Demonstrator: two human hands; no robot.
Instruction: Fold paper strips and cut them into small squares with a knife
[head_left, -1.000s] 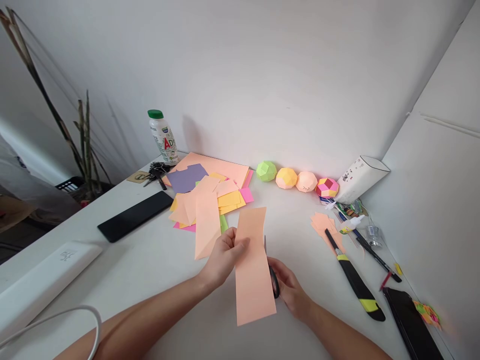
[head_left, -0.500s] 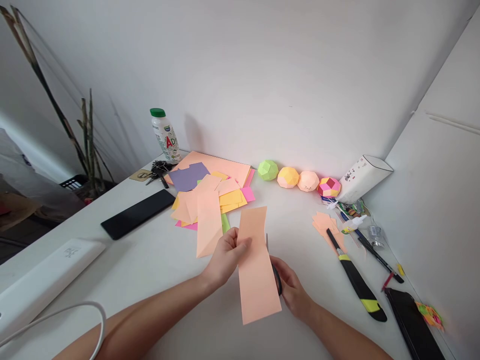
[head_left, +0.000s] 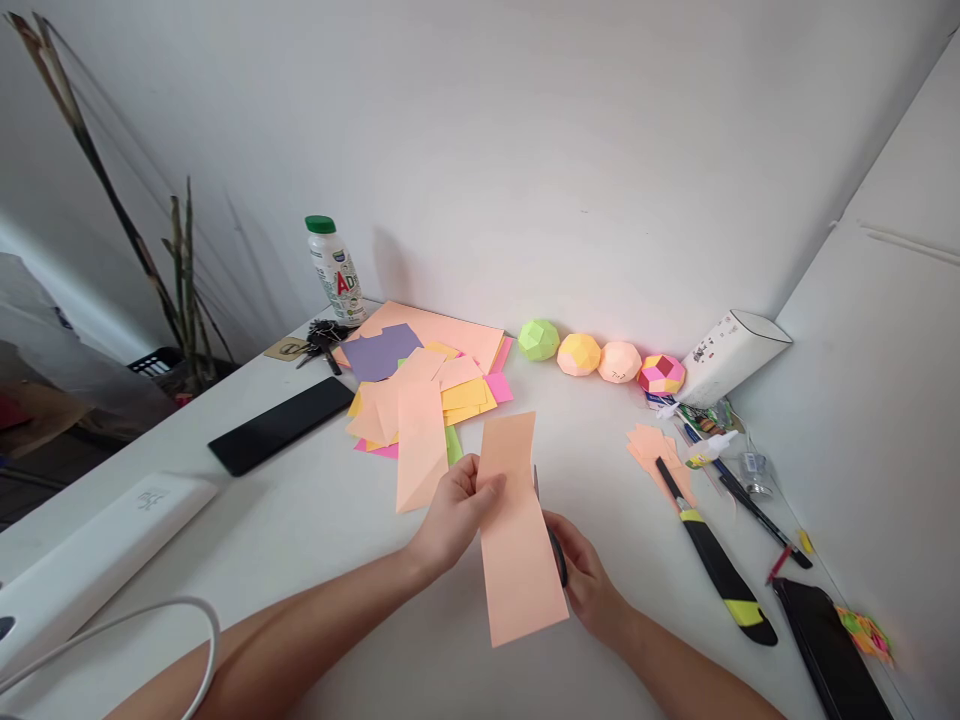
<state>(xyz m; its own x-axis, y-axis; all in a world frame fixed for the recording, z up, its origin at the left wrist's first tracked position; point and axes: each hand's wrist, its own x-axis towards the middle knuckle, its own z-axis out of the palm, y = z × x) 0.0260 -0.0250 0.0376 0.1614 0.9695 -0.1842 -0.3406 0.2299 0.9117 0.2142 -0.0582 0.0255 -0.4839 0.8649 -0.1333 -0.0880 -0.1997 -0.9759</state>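
A long strip of peach paper (head_left: 521, 570) stands tilted in front of me, pinched at its left edge by my left hand (head_left: 455, 510), thumb on the near face. Black-handled scissors (head_left: 556, 556) are in my right hand (head_left: 589, 575), at the strip's right edge. Part of the scissors lies behind the paper, and one thin blade tip shows beyond the edge. Past my left hand lies a pile of coloured paper pieces (head_left: 420, 440), in peach, yellow, pink and green, with a purple piece (head_left: 382, 352) on it.
Faceted paper balls (head_left: 578, 355) line the wall. At right lie peach pieces (head_left: 651, 446), a black-and-green utility knife (head_left: 720, 565), a glue bottle (head_left: 711, 449), pens and a black case (head_left: 829, 640). Left are a black phone (head_left: 281, 425), keys (head_left: 324, 338), a white bottle (head_left: 335, 270) and a power strip (head_left: 97, 570).
The whole view shifts slightly to the right. Both hands, the peach strip and the scissors keep nearly the same pose.
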